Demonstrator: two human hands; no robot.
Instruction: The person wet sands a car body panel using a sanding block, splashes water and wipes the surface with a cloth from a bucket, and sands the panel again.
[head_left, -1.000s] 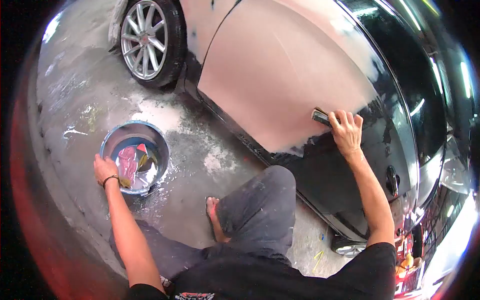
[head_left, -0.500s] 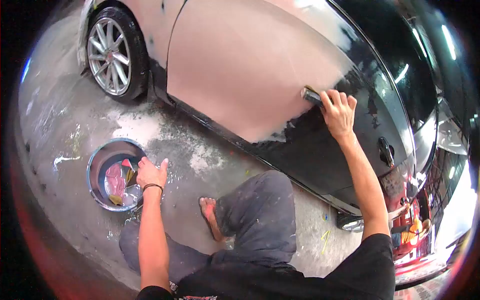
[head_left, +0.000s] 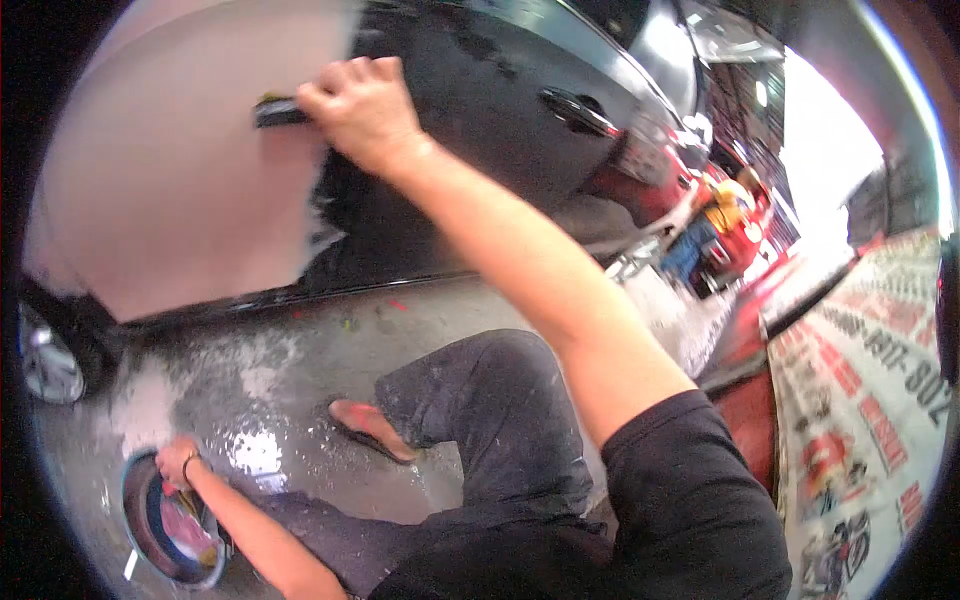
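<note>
My right hand (head_left: 365, 112) is closed on a dark sanding block (head_left: 280, 111), which rests against the pinkish filler area (head_left: 190, 150) of the black car door (head_left: 440, 130). At the lower left, my left hand (head_left: 178, 462) is at the upper rim of a blue bucket (head_left: 131, 510). The hand is small and blurred, so whether its fingers grip anything cannot be made out. Inside the bucket lies a pink cloth (head_left: 188, 528) in some liquid.
A car wheel (head_left: 52, 360) shows at the left. The door handle (head_left: 578, 110) is at upper centre. My bare foot (head_left: 372, 428) is on the wet floor. Farther off, a person in a yellow top (head_left: 728, 205) is beside something red. A printed banner (head_left: 860, 400) hangs at the right.
The view has swung right, bringing in the banner and the other person. My left hand moved from the bucket's left rim to its right side, and now is at its upper rim.
</note>
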